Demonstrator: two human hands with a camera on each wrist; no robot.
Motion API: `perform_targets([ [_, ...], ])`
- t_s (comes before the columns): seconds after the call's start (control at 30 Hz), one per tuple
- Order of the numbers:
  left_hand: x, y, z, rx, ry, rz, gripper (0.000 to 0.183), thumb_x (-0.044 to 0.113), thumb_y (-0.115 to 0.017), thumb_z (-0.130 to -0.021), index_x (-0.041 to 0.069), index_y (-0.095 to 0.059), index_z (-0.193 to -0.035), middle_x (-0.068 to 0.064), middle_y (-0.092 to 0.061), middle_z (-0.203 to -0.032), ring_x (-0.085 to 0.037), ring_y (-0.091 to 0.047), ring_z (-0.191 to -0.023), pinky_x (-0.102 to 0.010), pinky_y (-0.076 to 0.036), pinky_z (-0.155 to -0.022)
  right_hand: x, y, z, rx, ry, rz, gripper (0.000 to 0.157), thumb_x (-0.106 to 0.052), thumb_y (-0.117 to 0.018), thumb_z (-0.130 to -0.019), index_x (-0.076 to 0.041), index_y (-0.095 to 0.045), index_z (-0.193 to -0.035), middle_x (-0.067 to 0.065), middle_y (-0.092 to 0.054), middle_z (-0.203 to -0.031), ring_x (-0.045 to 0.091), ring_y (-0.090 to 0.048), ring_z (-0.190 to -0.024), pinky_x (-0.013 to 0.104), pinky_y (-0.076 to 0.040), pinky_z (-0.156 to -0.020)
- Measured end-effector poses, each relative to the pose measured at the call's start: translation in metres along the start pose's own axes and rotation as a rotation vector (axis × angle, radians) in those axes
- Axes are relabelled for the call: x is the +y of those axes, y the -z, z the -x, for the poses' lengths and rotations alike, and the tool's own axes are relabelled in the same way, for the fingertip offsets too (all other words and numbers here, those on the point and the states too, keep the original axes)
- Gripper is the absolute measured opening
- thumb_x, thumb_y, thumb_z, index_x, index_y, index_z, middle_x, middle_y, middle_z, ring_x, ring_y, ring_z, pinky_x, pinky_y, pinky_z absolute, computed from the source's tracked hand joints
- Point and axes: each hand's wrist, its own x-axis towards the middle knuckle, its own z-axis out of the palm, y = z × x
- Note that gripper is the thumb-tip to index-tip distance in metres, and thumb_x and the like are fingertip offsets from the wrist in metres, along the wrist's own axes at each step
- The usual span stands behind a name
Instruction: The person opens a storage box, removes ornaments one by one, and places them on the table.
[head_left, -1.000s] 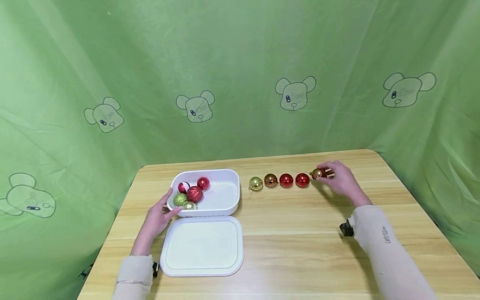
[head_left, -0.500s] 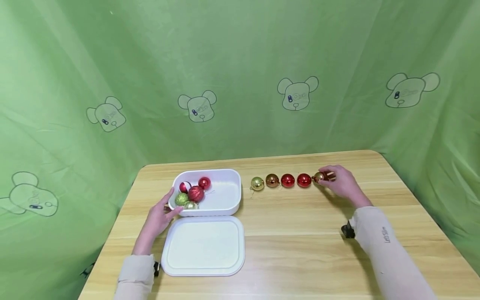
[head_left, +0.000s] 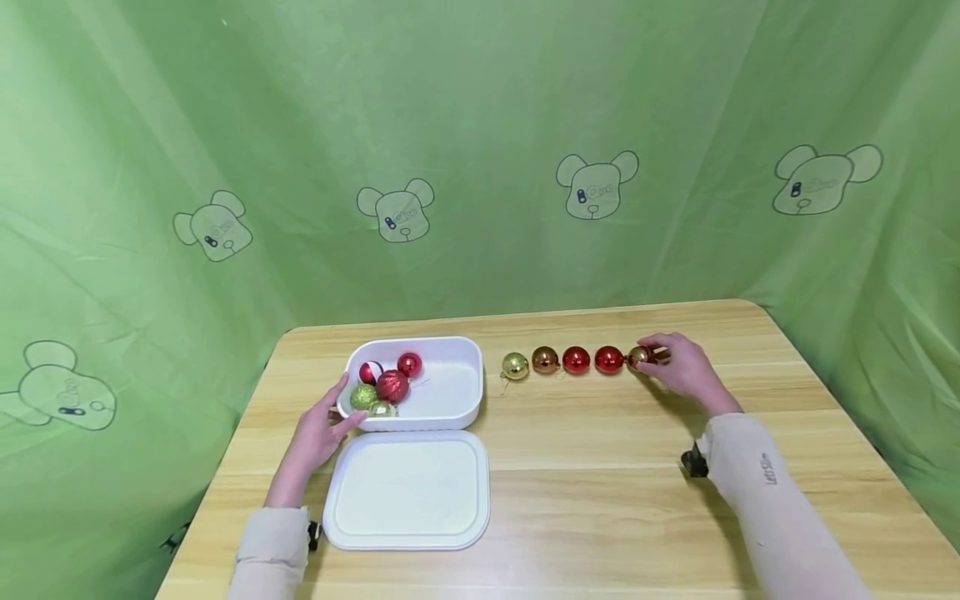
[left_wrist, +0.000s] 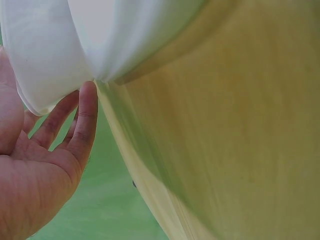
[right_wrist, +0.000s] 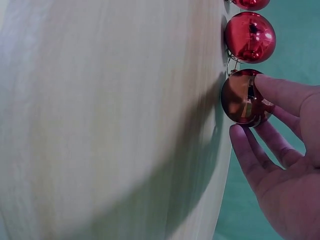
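My right hand (head_left: 686,367) pinches a shiny bronze-gold Christmas bauble (right_wrist: 242,102) between thumb and fingers, low at the tabletop. It stands at the right end of a row, its cap turned toward the neighbouring red bauble (right_wrist: 250,37). Leftward along the row come another red bauble (head_left: 576,360), a brown-gold one (head_left: 545,360) and a light gold one (head_left: 515,366). My left hand (head_left: 315,433) holds the near left corner of a white plastic box (head_left: 468,400), thumb at the front rim and fingers along the left side. In the left wrist view its fingertips (left_wrist: 88,92) meet the box's underside.
Inside the box, several more baubles crowd the left half, among them a crinkled red one (head_left: 393,386) and a glittery green one (head_left: 364,397). The white lid (head_left: 408,492) lies flat just in front of the box. A green curtain (head_left: 480,150) hangs behind the wooden table (head_left: 600,517).
The right hand has brought the bronze-gold bauble down and close beside the red one at the row's end. The left hand keeps its place at the box; the head view shifted slightly.
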Motion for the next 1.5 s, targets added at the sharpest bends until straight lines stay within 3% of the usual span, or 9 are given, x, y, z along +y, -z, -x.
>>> perform_targets([
  [0.3,0.001,0.001,0.000,-0.001,0.005,0.007,0.087,0.036,-0.073,-0.097,0.018,-0.022,-0.166,-0.030,-0.059,-0.141,-0.038,-0.067,-0.117,-0.035,-0.064,-0.085,0.003,-0.001,0.000,-0.014,-0.017,-0.013,0.054,-0.015,-0.075,-0.095,0.004,-0.056,-0.142,0.036,-0.053,-0.133,0.050,-0.063,-0.112,0.061,-0.055,-0.099],
  [0.7,0.001,0.000,0.001,-0.001,-0.002,0.000,0.087,0.036,-0.072,-0.098,0.017,-0.022,-0.166,-0.031,-0.054,-0.147,-0.040,-0.066,-0.119,-0.043,-0.063,-0.092,0.010,0.001,0.002,-0.018,-0.033,-0.046,0.062,-0.019,-0.075,-0.095,0.004,-0.050,-0.148,0.038,-0.046,-0.142,0.054,-0.060,-0.119,0.065,-0.052,-0.102],
  [0.93,0.001,0.000,0.001,0.004,-0.008,0.004,0.087,0.036,-0.072,-0.098,0.017,-0.022,-0.166,-0.031,-0.052,-0.149,-0.040,-0.066,-0.120,-0.044,-0.062,-0.094,0.006,0.005,0.005,-0.007,-0.030,-0.046,0.061,-0.021,-0.074,-0.097,0.003,-0.050,-0.148,0.037,-0.045,-0.144,0.054,-0.059,-0.121,0.062,-0.056,-0.098],
  [1.27,0.001,0.001,0.002,0.010,-0.011,-0.004,0.086,0.036,-0.071,-0.098,0.015,-0.023,-0.166,-0.032,-0.056,-0.145,-0.040,-0.067,-0.118,-0.042,-0.063,-0.091,-0.023,0.014,0.005,0.087,0.023,-0.104,0.057,-0.018,-0.073,-0.098,0.001,-0.052,-0.148,0.029,-0.050,-0.143,0.050,-0.056,-0.124,0.063,-0.054,-0.100],
  [1.5,0.001,0.000,0.001,0.011,-0.008,0.002,0.086,0.036,-0.072,-0.098,0.015,-0.024,-0.166,-0.032,-0.057,-0.144,-0.039,-0.067,-0.117,-0.039,-0.064,-0.088,-0.058,0.004,-0.004,0.118,0.107,-0.148,0.051,-0.010,-0.072,-0.097,0.003,-0.055,-0.144,0.028,-0.053,-0.138,0.047,-0.059,-0.121,0.058,-0.056,-0.101],
])
